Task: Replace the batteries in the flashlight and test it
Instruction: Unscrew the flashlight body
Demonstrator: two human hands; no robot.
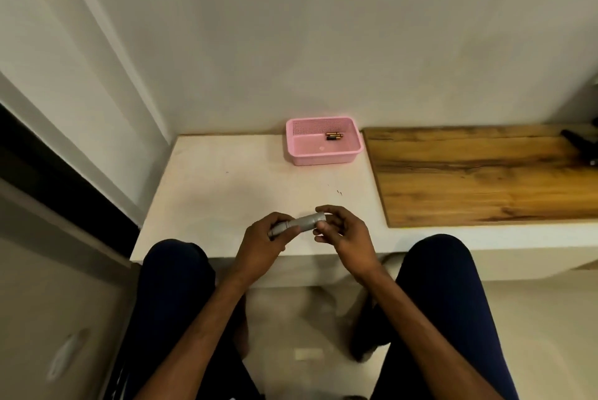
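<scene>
The desk surface is open between its near edge and the pink basket at the far wall. A wooden board bounds the right side.

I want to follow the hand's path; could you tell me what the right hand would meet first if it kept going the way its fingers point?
The right hand points leftward, so it would first meet the flashlight, whose end its fingers already touch; the left hand comes next.
</scene>
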